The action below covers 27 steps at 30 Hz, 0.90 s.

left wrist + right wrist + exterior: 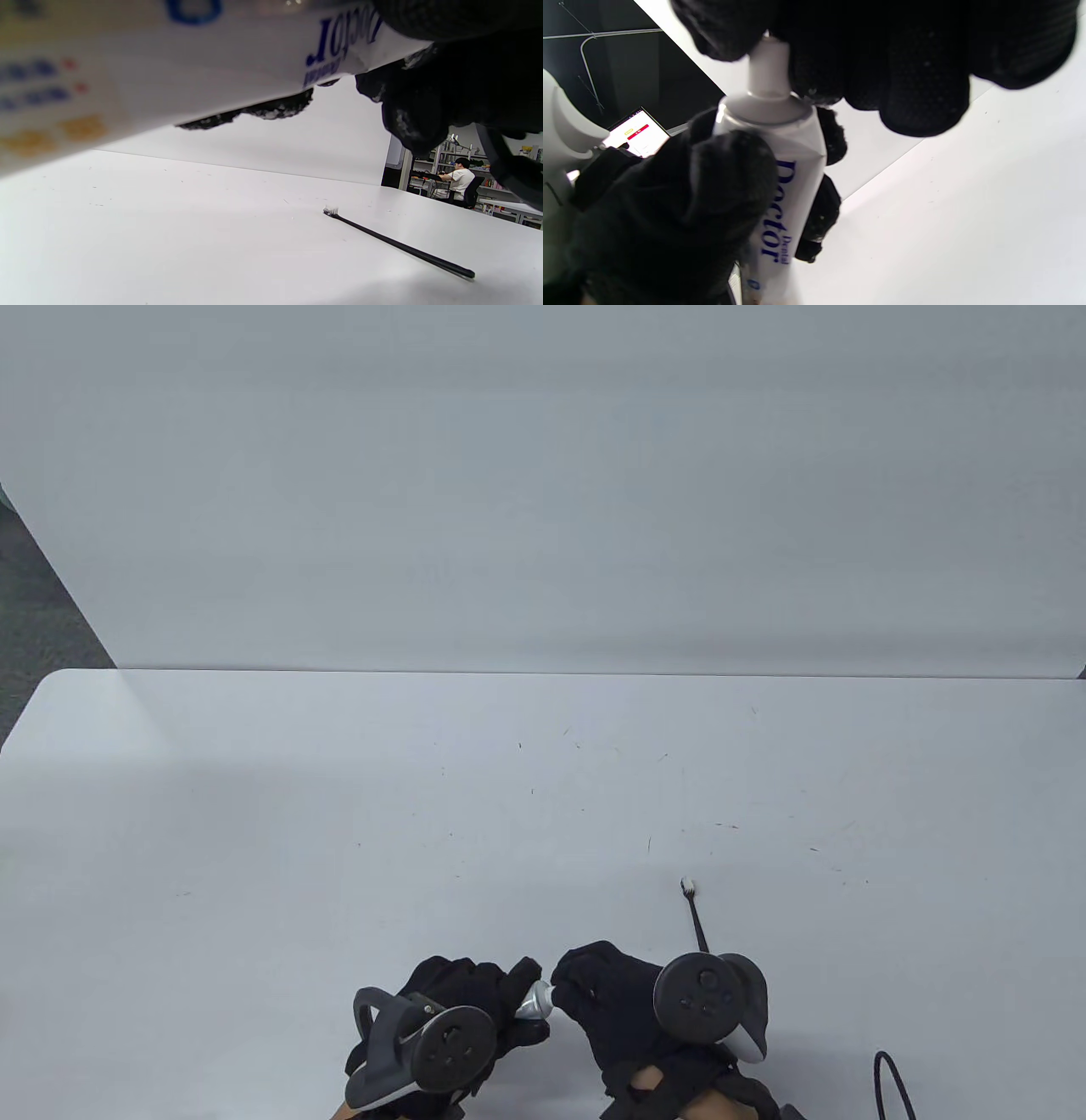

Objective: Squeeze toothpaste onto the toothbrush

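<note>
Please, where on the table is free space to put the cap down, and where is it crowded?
Bare table lies left of the toothbrush and beyond both hands, up to the far edge. It is crowded at the near edge, where the left hand grips the toothpaste tube, the right hand is at its nozzle, and a black cable loops.

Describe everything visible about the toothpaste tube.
The toothpaste tube is white and glossy, plastic by its look, with blue "Doctor" lettering and a silvery shoulder narrowing to a white neck. The left hand grips its body above the table; the right hand has its fingers around the neck end. Whether a cap is on is hidden.
</note>
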### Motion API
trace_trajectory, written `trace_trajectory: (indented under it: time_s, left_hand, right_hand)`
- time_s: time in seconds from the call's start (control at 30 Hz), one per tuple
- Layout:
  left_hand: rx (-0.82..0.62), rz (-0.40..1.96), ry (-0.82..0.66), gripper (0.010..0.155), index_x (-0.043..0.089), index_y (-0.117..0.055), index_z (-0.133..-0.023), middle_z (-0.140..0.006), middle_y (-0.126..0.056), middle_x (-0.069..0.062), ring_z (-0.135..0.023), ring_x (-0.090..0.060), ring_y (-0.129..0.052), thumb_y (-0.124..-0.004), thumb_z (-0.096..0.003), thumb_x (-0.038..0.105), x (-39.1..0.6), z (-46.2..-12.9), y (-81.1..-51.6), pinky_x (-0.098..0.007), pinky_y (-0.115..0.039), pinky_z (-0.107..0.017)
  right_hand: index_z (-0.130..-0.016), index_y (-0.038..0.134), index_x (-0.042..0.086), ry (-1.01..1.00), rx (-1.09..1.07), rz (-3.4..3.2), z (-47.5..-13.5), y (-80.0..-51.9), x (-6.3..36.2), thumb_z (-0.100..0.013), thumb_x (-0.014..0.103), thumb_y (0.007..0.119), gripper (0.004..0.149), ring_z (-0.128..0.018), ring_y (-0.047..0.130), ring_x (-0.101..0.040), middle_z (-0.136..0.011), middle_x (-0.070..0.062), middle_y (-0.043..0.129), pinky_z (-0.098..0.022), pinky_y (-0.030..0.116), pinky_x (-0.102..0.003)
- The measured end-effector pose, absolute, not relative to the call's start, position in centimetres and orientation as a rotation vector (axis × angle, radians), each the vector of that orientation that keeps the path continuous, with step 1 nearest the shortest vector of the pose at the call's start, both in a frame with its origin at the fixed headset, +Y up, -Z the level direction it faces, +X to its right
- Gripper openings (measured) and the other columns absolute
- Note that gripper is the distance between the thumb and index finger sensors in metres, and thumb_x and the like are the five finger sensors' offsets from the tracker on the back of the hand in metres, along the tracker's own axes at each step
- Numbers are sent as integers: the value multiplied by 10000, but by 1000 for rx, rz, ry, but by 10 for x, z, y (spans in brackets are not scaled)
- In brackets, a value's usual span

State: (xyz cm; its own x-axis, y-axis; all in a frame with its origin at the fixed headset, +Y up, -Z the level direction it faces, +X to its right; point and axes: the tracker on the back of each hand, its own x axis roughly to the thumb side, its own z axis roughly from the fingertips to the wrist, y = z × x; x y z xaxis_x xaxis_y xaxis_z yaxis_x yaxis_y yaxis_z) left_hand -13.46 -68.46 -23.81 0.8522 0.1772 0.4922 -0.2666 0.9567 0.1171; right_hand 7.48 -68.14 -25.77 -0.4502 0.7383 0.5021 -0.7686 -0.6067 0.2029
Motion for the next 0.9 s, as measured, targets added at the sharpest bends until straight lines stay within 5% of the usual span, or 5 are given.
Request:
trace_trajectory:
  time_s: [0.23, 0.4, 0.6, 0.77, 0.9]
  left_hand:
    - [159, 204, -476, 722, 286, -718, -949, -801, -902, -79, -603, -410, -920, -702, -308, 617, -135, -241, -689, -578, -764, -528]
    - [150, 179, -466, 722, 283, -723, -946, -798, -906, -78, -600, -410, -924, -704, -306, 616, -134, -241, -691, -577, -766, -527]
    - [156, 187, -453, 719, 276, -727, -944, -795, -910, -81, -596, -413, -929, -712, -310, 615, -136, -241, -689, -579, -769, -525]
    - [155, 194, -465, 718, 273, -728, -943, -794, -912, -81, -592, -415, -932, -712, -311, 615, -133, -240, -689, -579, -769, -524]
    - [149, 194, -472, 719, 272, -730, -942, -793, -913, -82, -592, -415, -932, -714, -310, 613, -133, -240, -690, -579, -770, -522]
  right_hand:
    - [-876, 712, 44, 6, 646, 2160, -259, -690, 79, -436, 431, 680, 588, -619, 905, -446, -904, -223, 729, -407, 775, -630]
    - [-673, 870, 39, -66, 608, 2174, -258, -694, 71, -424, 342, 717, 422, -515, 977, -418, -780, -192, 866, -365, 812, -616]
    - [-952, 652, 156, -6, 609, 2207, -256, -690, 76, -421, 373, 764, 585, -649, 893, -440, -928, -188, 721, -425, 766, -635]
    - [-708, 865, 86, -59, 491, 2140, -257, -696, 77, -435, 370, 702, 426, -558, 943, -439, -829, -210, 820, -377, 789, -630]
    - [-737, 805, 33, -12, 537, 2095, -258, -694, 75, -413, 287, 736, 418, -602, 923, -422, -864, -200, 762, -418, 772, -631]
